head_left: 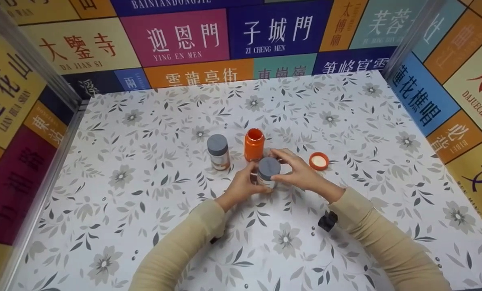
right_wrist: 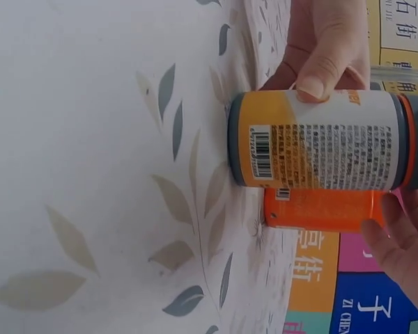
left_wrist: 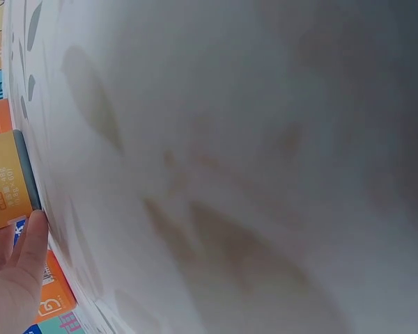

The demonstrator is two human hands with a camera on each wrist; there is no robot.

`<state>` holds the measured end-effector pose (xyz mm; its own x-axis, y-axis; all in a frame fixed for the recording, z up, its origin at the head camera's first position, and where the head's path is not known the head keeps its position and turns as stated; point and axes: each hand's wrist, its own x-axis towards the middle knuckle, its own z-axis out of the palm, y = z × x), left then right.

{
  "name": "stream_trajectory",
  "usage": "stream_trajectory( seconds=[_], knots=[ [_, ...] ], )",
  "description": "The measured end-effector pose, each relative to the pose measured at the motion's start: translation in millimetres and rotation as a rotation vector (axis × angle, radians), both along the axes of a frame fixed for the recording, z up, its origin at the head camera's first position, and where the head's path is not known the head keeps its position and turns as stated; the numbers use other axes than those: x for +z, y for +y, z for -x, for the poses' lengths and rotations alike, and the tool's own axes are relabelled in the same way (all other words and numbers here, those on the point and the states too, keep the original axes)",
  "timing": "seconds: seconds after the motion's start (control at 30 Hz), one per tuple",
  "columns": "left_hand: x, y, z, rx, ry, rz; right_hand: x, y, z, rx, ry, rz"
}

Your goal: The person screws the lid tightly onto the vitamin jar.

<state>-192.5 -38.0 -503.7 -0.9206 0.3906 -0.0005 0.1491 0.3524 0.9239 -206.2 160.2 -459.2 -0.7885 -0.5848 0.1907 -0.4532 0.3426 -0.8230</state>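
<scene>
A jar with a grey lid (head_left: 269, 168) stands upright on the table. My left hand (head_left: 243, 184) grips its body low down, the thumb (right_wrist: 312, 86) across the white and yellow label (right_wrist: 327, 139). On the right, my right hand (head_left: 301, 171) holds the lid, thumb on the near side and fingers curved round the far side. Part of an orange ring (right_wrist: 408, 139) shows at the lid's edge. Right behind the jar stands an orange bottle (head_left: 254, 148) with its mouth uncovered. To the left is another grey-lidded jar (head_left: 218, 152), apart from both hands.
An orange cap (head_left: 318, 161) lies inner side up, right of my right hand. A floral cloth (head_left: 156, 234) covers the table. Panels with printed characters (head_left: 184, 36) enclose its back and sides. A black object (head_left: 328, 221) shows at my right wrist.
</scene>
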Motion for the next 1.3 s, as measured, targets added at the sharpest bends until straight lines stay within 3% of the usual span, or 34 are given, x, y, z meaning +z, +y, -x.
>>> stream_trajectory(
  seconds=[0.37, 0.7, 1.0, 1.17, 1.3],
  knots=[
    [-1.3, 0, -0.1, 0.002, -0.003, -0.006, -3.7, -11, -5.2, -0.129, 0.034, 0.009],
    [-1.2, 1, 0.3, 0.008, -0.008, 0.011, -4.2, -21, -13.0, -0.299, -0.052, 0.016],
    [0.6, 1, 0.0, 0.008, -0.022, 0.017, -7.8, -30, -19.0, -0.453, 0.034, -0.068],
    [0.7, 1, 0.6, 0.008, -0.043, 0.022, -8.8, -32, -21.8, -0.483, 0.06, -0.111],
    [-0.1, 1, 0.4, 0.009, -0.048, 0.015, -7.3, -30, -22.1, -0.453, 0.031, -0.131]
  ],
)
